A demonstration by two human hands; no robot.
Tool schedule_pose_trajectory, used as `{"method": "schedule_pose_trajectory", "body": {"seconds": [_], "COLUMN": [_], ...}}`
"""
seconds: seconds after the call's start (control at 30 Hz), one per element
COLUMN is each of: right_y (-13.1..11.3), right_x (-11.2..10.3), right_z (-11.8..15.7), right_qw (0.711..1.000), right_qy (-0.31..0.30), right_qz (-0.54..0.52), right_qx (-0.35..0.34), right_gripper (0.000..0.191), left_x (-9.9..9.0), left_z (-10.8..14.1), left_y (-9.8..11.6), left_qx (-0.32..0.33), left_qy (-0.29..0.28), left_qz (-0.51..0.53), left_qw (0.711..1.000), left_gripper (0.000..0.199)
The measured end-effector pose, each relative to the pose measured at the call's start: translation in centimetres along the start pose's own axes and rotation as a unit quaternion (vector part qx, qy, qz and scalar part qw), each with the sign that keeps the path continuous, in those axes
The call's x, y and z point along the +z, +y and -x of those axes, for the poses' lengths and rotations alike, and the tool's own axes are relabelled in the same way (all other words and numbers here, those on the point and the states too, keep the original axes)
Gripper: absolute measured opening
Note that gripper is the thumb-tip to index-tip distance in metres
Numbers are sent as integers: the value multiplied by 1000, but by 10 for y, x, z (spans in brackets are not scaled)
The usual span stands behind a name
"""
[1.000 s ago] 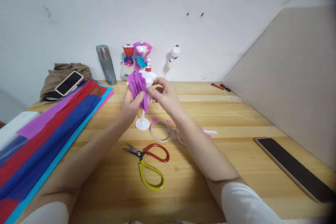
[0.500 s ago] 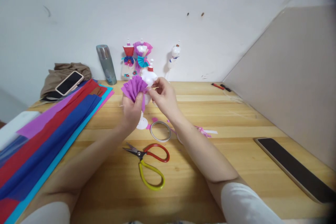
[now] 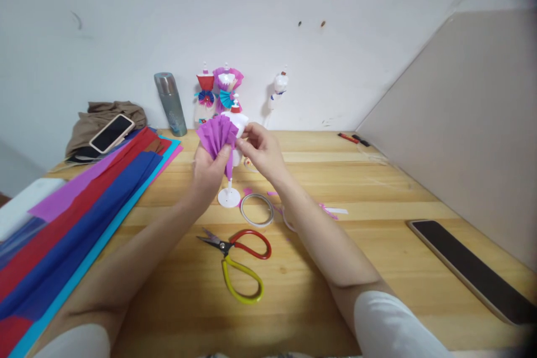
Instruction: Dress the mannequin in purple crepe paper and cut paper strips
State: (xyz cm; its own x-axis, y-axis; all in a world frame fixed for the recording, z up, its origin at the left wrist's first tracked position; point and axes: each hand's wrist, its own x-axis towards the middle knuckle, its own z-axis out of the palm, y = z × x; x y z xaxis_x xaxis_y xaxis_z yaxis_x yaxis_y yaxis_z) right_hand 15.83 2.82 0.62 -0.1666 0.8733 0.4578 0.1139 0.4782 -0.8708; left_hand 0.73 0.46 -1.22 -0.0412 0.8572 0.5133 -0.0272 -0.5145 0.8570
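Note:
A pleated purple crepe-paper fan [image 3: 217, 133] is pinched in my left hand [image 3: 210, 170], thumb across its gathered lower end. Behind the paper stands a small white dress-form mannequin [image 3: 235, 118] with a red neck band, its round base [image 3: 229, 197] showing below my hands. My right hand [image 3: 264, 151] is at the mannequin's right side, thumb and fingers closed at the edge of the purple paper. Whether those fingertips grip the paper or the mannequin is hidden. Scissors [image 3: 226, 247] with one red and one yellow handle lie nearer me, beside a tape roll [image 3: 255, 226].
Decorated mannequins [image 3: 205, 83] stand by the wall, and another white one [image 3: 280, 85] is farther right. A flask [image 3: 170, 103], a phone [image 3: 111, 133] on brown cloth and coloured paper sheets [image 3: 96, 207] are left. A long dark-topped object [image 3: 470, 268] lies right.
The mannequin has tipped more upright and shifted slightly left at its top, so its base shows more fully. The purple fan is turned a little more toward me; both hands stay close together.

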Motion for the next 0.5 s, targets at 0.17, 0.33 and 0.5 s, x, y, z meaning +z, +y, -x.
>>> {"method": "schedule_pose_trajectory", "body": {"seconds": [0.17,0.33,0.5], "right_y": [1,-5,-12], "right_x": [2,1,-3], "right_z": [1,3,5], "right_qw": [1000,1000,1000], "right_qy": [8,6,2], "right_qz": [-7,11,0], "right_qx": [-9,-14,6], "right_gripper": [27,25,30], "left_x": [6,3,4], "left_z": [5,6,9], "left_y": [5,2,5], "left_qx": [29,24,3], "left_qy": [26,41,34], "left_qz": [-33,-54,-37], "left_qw": [999,997,999], "left_gripper": [44,39,37]}}
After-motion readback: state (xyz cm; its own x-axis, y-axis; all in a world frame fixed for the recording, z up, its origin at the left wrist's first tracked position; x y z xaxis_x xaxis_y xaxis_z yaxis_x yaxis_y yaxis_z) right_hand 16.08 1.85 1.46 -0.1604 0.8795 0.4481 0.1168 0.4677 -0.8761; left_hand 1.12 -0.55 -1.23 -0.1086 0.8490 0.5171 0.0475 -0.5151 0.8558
